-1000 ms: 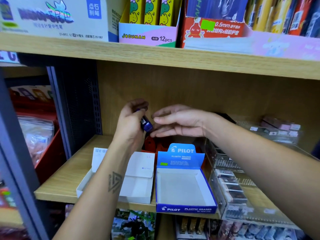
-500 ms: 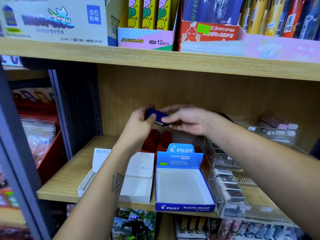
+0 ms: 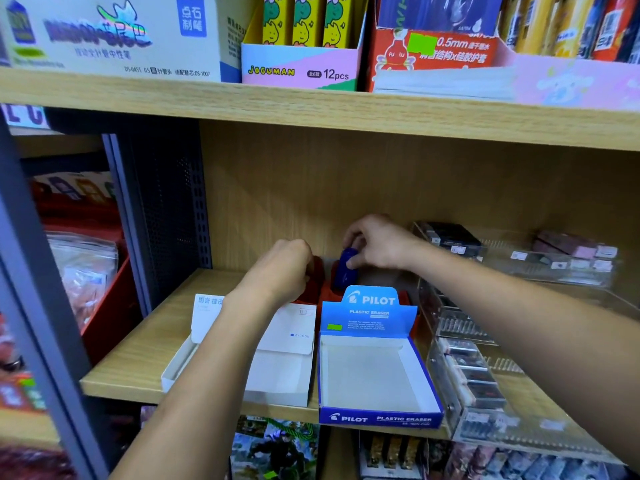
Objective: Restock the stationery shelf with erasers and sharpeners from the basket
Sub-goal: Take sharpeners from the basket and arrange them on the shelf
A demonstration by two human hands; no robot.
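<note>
Head view is being filled by the wooden shelf [image 3: 138, 341], on which display boxes are being kept side by side. A clear acrylic organiser [image 3: 491, 386] at the right is being used for rows of small dark erasers. The blue Pilot box [image 3: 374, 382] is standing open with nothing in it, and beside it a white box [image 3: 280, 368] is lying open. Behind them, a red tray [image 3: 322, 289] is being stocked. The right hand [image 3: 377, 247] is being kept clamped on a small blue sharpener [image 3: 346, 268], pinched upright over that tray. The left hand [image 3: 280, 268] is being held curled beside it; whether anything is being gripped cannot be told. The sharpener is judged light, rigid and smooth, best pinched across its flat sides.
</note>
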